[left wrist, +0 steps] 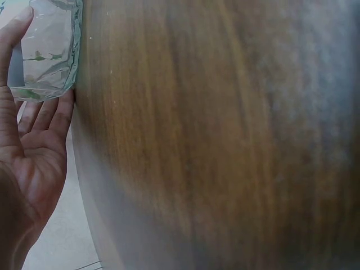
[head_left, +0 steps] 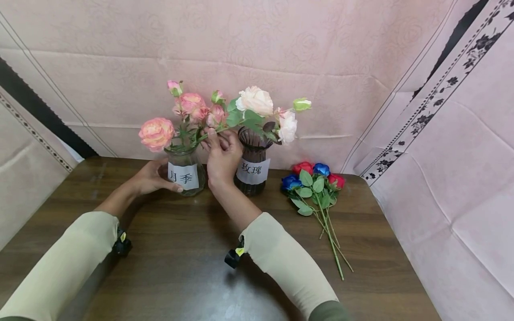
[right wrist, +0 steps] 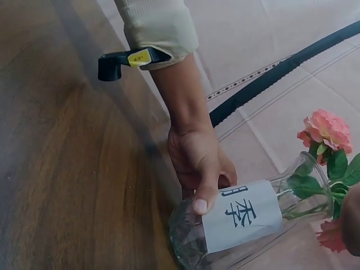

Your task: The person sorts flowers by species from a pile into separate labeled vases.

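Note:
A clear glass vase (head_left: 194,176) with a white label stands at the back of the table and holds pink flowers (head_left: 156,133). My left hand (head_left: 150,180) grips its lower left side, thumb in front and fingers behind; the left wrist view shows the hand (left wrist: 39,146) around the glass base (left wrist: 53,79). At the mouth, my right hand (head_left: 225,158) pinches a green stem that slants right from the vase toward cream-white flowers (head_left: 254,101). Those flowers hang above a dark ribbed vase (head_left: 250,180), also labelled. The right wrist view shows the clear vase (right wrist: 188,236) and left hand (right wrist: 199,163).
Red and blue roses (head_left: 291,182) with long green stems (head_left: 335,254) lie on the right of the brown wooden table (head_left: 172,276). Pink patterned cloth (head_left: 120,89) hangs behind the table and at both sides, close behind the vases.

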The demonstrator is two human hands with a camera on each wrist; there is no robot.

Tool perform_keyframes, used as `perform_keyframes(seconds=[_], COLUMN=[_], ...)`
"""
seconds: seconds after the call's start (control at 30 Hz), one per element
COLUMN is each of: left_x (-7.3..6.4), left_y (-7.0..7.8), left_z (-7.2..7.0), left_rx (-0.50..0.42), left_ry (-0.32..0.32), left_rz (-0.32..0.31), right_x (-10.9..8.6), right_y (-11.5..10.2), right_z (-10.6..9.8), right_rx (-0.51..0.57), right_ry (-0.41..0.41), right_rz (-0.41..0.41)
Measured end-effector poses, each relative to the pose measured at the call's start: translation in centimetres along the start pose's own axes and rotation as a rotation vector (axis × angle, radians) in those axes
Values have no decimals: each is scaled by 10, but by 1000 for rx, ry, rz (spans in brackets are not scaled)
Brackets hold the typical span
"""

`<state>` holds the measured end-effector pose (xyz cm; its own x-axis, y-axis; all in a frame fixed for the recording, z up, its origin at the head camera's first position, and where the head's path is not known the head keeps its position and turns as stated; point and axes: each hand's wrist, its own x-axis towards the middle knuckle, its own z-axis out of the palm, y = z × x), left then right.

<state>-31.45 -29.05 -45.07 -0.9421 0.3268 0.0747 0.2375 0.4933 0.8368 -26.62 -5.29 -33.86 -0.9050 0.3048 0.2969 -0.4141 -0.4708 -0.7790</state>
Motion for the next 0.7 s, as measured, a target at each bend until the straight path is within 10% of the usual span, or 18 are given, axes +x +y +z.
perform_keyframes(seconds=[0.43, 0.7], left_x=[0, 1], left_y=[-2, -4], left_z=[1, 0], left_rx=[5, -2], left_ry=[11, 0], left_rz=[7, 6], right_x=[-9, -25], right_y=[28, 37], right_z=[-5, -26], right_rx=[-491, -410], right_ry=[-101, -117], right_rz=[110, 111])
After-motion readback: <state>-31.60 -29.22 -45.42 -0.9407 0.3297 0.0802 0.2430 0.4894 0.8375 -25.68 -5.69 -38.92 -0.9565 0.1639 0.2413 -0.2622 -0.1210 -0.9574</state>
